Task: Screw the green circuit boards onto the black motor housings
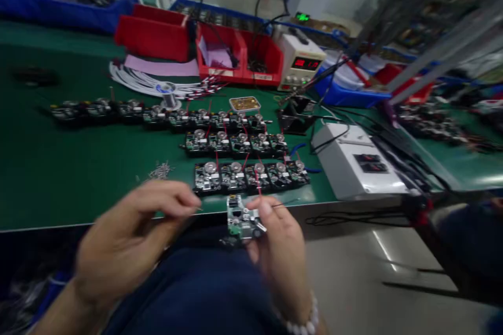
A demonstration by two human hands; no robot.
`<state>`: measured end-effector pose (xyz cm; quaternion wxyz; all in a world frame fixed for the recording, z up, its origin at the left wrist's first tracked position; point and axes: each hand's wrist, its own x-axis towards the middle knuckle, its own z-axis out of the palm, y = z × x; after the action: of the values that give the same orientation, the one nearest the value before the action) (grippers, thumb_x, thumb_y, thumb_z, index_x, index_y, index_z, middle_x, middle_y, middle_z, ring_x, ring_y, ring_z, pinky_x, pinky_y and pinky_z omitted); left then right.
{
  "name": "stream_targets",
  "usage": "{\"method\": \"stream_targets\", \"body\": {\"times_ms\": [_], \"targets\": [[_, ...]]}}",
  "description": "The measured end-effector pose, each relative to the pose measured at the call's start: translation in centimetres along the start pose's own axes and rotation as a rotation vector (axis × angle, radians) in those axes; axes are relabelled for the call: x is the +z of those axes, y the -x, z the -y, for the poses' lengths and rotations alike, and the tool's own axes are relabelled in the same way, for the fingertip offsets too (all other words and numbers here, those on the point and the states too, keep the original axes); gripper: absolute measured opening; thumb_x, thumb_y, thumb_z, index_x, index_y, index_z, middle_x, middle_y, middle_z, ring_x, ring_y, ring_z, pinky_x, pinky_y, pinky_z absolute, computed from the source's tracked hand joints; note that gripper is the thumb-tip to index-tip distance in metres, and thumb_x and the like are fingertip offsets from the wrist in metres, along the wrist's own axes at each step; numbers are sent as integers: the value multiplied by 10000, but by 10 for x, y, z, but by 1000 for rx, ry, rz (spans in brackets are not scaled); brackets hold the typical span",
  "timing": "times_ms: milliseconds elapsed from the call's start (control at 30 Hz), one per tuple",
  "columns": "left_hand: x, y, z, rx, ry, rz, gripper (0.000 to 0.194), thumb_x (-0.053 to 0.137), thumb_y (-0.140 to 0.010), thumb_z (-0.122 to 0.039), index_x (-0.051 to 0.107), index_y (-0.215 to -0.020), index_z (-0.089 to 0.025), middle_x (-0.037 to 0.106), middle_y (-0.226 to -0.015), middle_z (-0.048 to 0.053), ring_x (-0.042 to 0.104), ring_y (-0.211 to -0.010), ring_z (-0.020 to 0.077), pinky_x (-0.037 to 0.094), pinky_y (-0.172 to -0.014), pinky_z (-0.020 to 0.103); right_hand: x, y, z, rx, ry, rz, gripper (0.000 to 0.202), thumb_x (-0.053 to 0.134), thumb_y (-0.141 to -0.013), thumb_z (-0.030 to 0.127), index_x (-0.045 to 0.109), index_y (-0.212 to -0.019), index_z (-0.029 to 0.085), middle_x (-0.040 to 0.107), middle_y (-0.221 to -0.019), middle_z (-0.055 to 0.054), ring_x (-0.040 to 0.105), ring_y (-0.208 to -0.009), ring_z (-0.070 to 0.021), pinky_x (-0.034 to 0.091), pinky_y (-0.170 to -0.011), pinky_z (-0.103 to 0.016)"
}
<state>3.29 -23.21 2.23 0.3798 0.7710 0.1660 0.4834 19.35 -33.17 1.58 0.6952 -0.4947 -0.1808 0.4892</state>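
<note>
My right hand (281, 241) grips a small green circuit board (241, 222) by its right edge, above my lap at the bench's front edge. White connectors and small metal parts show on the board, and a red wire rises near it. To the left of the board, my left hand (129, 235) has thumb and forefinger pinched together. A tiny glint shows at those fingertips, too small to name. Behind my left hand lies a pile of small metal pins or screws (160, 170). Rows of similar board assemblies (234, 177) stand just beyond the board.
On the green bench (98, 167) are a solder spool (168, 95), a bundle of white wires (137, 81) and a small tin (244, 103). Red bins (153, 34) and a power supply (301, 60) stand behind. At right sits a grey box (356, 162) among black cables.
</note>
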Motion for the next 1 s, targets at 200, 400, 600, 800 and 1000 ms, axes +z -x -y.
{"method": "stream_targets", "body": {"times_ms": [200,400,600,800,1000], "targets": [[19,-7,-6,34,-1,187,196,576,-834,24,525,-891,-157,663,-909,19,643,-888,94,536,-783,197,-1,5,5,-20,65,0,210,637,-865,414,648,-812,212,567,-521,56,447,-361,-21,342,-363,-83],[19,-9,-8,42,2,213,159,595,-842,-10,526,-893,-144,668,-907,42,641,-895,98,525,-808,196,0,5,4,-29,82,-8,209,650,-851,413,649,-804,209,571,-528,45,446,-356,-32,339,-345,-95],[15,-14,-8,162,-81,324,78,497,-906,-55,536,-913,-122,673,-915,73,633,-889,118,523,-830,230,5,8,8,28,118,-97,254,680,-814,439,648,-802,187,525,-481,46,426,-360,-34,349,-363,-102],[10,-18,-14,278,-167,398,148,381,-935,-59,520,-912,-102,676,-904,100,645,-891,146,530,-828,253,3,2,12,15,144,-81,324,811,-645,464,690,-742,180,574,-510,7,463,-349,-71,394,-326,-143],[15,-16,-17,201,-146,251,50,499,-916,-79,525,-896,-118,676,-884,77,634,-876,114,531,-829,219,6,8,12,21,103,-83,320,766,-710,472,672,-771,172,564,-524,20,451,-363,-45,375,-349,-117]]}}
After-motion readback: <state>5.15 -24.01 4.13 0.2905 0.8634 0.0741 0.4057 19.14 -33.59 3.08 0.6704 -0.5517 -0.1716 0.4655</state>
